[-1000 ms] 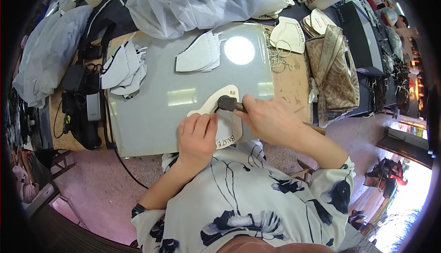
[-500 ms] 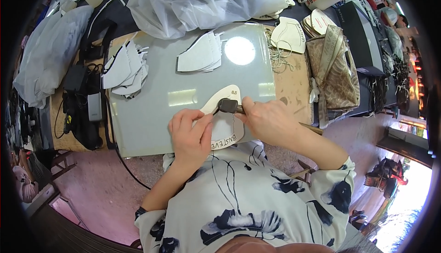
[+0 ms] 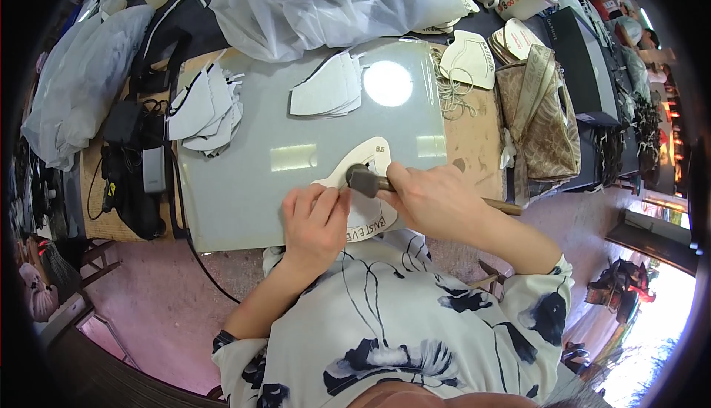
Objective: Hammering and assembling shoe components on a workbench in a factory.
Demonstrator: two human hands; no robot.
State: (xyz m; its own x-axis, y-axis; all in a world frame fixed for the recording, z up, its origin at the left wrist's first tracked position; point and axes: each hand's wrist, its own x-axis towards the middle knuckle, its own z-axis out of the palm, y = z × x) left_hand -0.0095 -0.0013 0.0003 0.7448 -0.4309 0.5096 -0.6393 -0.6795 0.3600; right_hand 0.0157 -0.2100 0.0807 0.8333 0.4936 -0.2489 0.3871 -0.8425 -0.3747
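My right hand (image 3: 437,197) is closed round the wooden handle of a hammer (image 3: 364,182). Its dark head is over a cream, curved pattern piece (image 3: 376,150) with marks along its lower border, at the near edge of a grey board (image 3: 244,208). A white inner area shows within the pattern piece. My left hand (image 3: 317,223) rests on its left side, thumb and fingers pinched together just beside the hammer head. What they pinch, if anything, is too small to tell.
Two stacks of white cut pieces, one on the left (image 3: 209,108) and one in the middle (image 3: 326,88), lie on the board. A clear plastic bag (image 3: 333,8) covers its far edge. Right stand a patterned brown bag (image 3: 541,123), string (image 3: 455,97) and a black box (image 3: 581,60).
The hammer head has tilted and moved slightly left and down. My left hand has shifted a little right, its fingers drawn closer together. The pattern piece has moved slightly right.
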